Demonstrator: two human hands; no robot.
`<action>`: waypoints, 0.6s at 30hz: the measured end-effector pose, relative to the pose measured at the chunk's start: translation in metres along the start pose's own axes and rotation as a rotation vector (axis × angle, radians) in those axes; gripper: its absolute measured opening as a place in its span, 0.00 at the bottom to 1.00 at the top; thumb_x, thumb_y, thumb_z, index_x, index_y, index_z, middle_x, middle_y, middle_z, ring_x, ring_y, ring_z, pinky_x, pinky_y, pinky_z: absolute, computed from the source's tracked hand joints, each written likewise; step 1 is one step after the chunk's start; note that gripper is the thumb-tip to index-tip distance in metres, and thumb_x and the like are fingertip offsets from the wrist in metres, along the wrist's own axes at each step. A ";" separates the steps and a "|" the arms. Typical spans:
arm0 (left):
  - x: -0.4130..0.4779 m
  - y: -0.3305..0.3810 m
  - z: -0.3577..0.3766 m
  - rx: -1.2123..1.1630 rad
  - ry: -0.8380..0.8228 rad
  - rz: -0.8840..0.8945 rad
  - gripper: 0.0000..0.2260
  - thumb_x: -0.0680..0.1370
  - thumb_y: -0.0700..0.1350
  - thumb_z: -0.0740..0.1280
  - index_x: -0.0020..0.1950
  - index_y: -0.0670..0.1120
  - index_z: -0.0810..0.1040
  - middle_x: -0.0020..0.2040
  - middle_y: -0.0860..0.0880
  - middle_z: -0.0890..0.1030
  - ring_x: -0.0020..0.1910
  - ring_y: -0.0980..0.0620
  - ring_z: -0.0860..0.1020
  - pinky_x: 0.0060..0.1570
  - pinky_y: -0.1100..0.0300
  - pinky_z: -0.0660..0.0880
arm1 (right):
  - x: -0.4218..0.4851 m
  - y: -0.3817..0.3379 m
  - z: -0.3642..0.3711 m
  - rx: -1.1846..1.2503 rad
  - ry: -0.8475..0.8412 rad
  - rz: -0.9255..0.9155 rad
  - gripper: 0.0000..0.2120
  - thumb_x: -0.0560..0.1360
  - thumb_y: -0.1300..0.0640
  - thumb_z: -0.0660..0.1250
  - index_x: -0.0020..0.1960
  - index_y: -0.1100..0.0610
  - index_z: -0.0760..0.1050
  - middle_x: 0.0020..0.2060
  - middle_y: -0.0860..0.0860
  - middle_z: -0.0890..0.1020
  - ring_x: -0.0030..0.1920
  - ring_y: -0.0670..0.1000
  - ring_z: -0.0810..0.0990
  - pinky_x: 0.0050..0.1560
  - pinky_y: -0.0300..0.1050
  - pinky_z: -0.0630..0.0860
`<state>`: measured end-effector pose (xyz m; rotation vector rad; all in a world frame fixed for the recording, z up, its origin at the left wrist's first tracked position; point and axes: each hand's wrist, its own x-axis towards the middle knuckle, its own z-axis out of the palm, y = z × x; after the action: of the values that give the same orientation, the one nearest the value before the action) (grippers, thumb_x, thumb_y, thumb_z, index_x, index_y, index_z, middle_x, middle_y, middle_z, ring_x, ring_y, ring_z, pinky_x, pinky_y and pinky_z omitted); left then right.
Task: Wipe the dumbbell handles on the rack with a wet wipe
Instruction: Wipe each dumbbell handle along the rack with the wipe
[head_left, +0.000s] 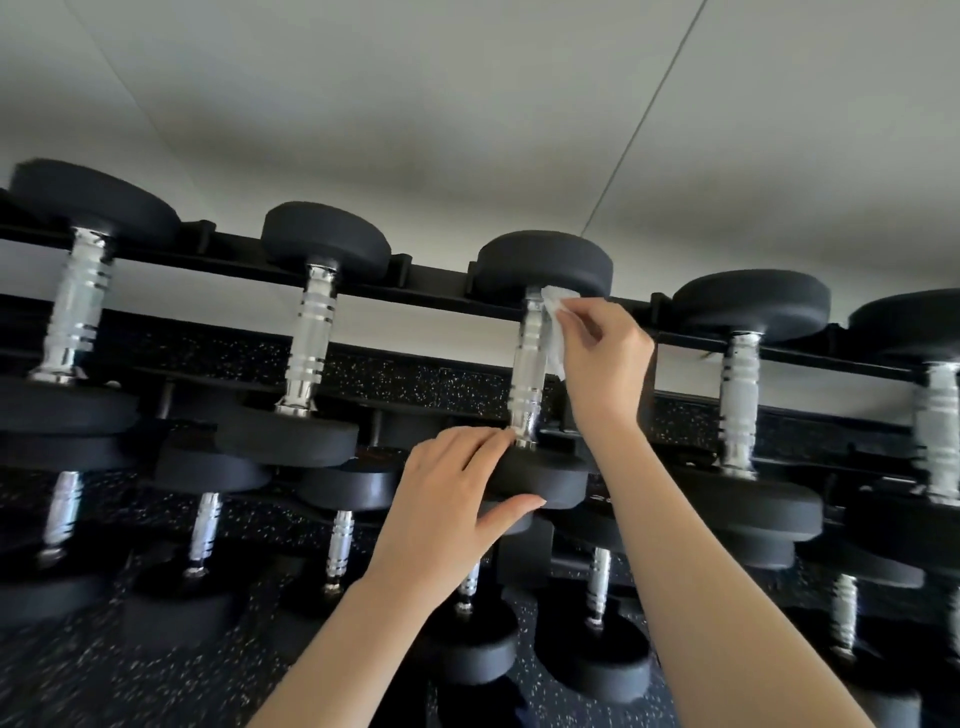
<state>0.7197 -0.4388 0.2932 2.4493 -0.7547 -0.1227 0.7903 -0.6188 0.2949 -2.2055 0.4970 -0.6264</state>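
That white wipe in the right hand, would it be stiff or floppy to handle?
Probably floppy: the wipe hangs crumpled from the right hand along the chrome handle. Likely very light, since fingertips alone hold it.

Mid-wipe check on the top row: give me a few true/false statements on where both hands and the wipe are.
1. The right hand holds the wet wipe against a top-row handle. True.
2. The left hand holds a second wipe. False: it holds that dumbbell's near head, no wipe.
3. The wipe sits at the handle's near end. False: it is by the far head.
4. There are lower-tier dumbbells below. True.
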 end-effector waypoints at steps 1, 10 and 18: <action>0.000 0.001 0.000 0.005 0.000 -0.008 0.28 0.76 0.64 0.56 0.65 0.47 0.75 0.60 0.53 0.77 0.62 0.55 0.70 0.60 0.55 0.69 | 0.000 0.000 0.003 -0.006 0.002 -0.018 0.06 0.73 0.62 0.68 0.49 0.61 0.82 0.41 0.54 0.83 0.40 0.48 0.79 0.43 0.32 0.74; 0.000 0.001 0.001 -0.039 0.015 -0.027 0.27 0.75 0.63 0.59 0.65 0.47 0.75 0.58 0.53 0.77 0.61 0.54 0.72 0.58 0.57 0.68 | 0.000 -0.007 0.016 0.079 0.082 0.131 0.04 0.71 0.63 0.70 0.45 0.61 0.82 0.45 0.53 0.79 0.43 0.46 0.76 0.46 0.30 0.73; 0.001 -0.004 0.005 -0.066 0.015 -0.023 0.26 0.75 0.63 0.60 0.64 0.48 0.76 0.58 0.54 0.76 0.60 0.54 0.71 0.57 0.56 0.69 | -0.003 -0.013 0.018 0.041 -0.001 0.108 0.03 0.70 0.66 0.71 0.41 0.61 0.82 0.43 0.51 0.79 0.40 0.43 0.75 0.42 0.24 0.68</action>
<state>0.7212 -0.4391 0.2873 2.3945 -0.7054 -0.1353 0.8000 -0.5987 0.2930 -2.1246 0.5940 -0.5733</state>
